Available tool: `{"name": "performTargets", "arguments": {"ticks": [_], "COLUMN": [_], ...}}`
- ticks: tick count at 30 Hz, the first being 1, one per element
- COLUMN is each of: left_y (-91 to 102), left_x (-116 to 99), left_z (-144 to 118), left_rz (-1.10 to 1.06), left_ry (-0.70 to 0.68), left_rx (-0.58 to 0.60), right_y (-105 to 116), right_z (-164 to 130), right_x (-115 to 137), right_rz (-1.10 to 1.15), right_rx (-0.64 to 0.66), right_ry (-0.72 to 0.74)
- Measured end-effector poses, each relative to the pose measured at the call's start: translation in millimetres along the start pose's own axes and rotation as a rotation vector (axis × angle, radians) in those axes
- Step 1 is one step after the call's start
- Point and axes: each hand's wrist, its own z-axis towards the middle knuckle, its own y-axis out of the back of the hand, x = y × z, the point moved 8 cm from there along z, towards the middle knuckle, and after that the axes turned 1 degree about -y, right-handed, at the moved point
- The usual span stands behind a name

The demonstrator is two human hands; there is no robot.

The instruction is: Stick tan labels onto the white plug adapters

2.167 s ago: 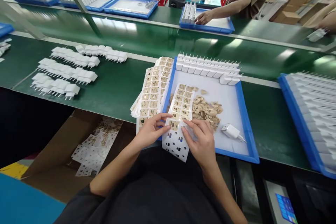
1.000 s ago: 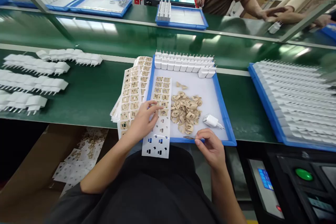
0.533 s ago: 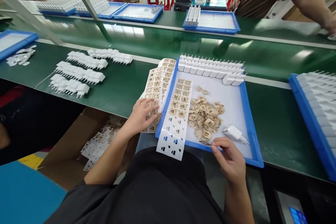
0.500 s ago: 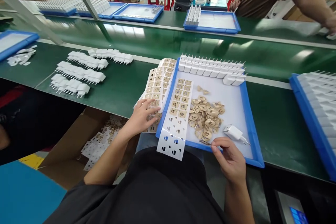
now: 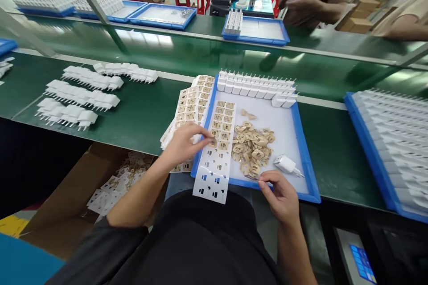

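My left hand (image 5: 187,143) reaches over the blue tray's left rim, thumb and forefinger pinched on a tan sticker at the edge of the sticker sheet (image 5: 218,164). The sheet's upper rows bear tan stickers; its lower part is bare white backing with cut-outs, overhanging the tray's front. My right hand (image 5: 282,196) is closed at the tray's front edge, fingertips gripping a small thin piece (image 5: 251,177), seen nearly edge-on. Beside it lies a pile of loose tan stickers (image 5: 253,146). A white charger plug (image 5: 286,164) lies on its side to the right.
Rows of white plugs (image 5: 254,87) stand at the back of the blue tray (image 5: 306,156). More sticker sheets (image 5: 187,107) are stacked left of it. Loose plugs (image 5: 82,94) lie farther left, and another full tray (image 5: 391,142) stands right. A co-worker's hands (image 5: 297,2) show across the belt.
My left hand has moved right from the stacked sheets to the sheet in the tray, its spread fingers now pinched. My right hand keeps its grip on the thin piece. The view has shifted.
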Motion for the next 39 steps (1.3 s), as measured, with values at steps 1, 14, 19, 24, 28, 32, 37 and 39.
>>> {"name": "performTargets", "arguments": {"ticks": [1,14,19,24,28,32,37,39], "left_y": [-18.7,-147.2,-205.2,-188.3,-124.0,-71.6,-44.6,-43.0], "left_x": [-17.0,-110.0,-141.6,-145.7,-130.2,-105.2,-60.3,-42.8], "left_z": [12.8,84.7,63.4,57.7,41.2,9.1,-31.5,-44.4], "left_rz": [0.005,0.318,0.444,0.302,0.0,-0.292,-0.548,-0.658], "left_ry": [-0.055,-0.554,-0.758,-0.668,-0.49,-0.366,-0.186,-0.108], "left_rx": [0.097,0.387,0.521,0.57,0.484,0.306,0.018,-0.036], "right_y": [-0.1,10.4,18.0,25.0,33.2,8.5,-46.9,-65.4], "right_z": [0.1,-5.5,-8.2,-15.3,-10.2,7.3,22.4,24.9], "right_x": [-0.4,7.9,2.4,0.6,8.5,17.1,31.8,33.3], "right_rz": [0.003,0.184,0.301,0.357,0.34,0.41,0.659,0.713], "right_rx": [0.001,-0.04,-0.078,-0.169,-0.287,-0.182,0.014,0.049], "right_ry": [-0.011,0.025,0.037,0.01,-0.04,-0.127,-0.175,-0.224]}}
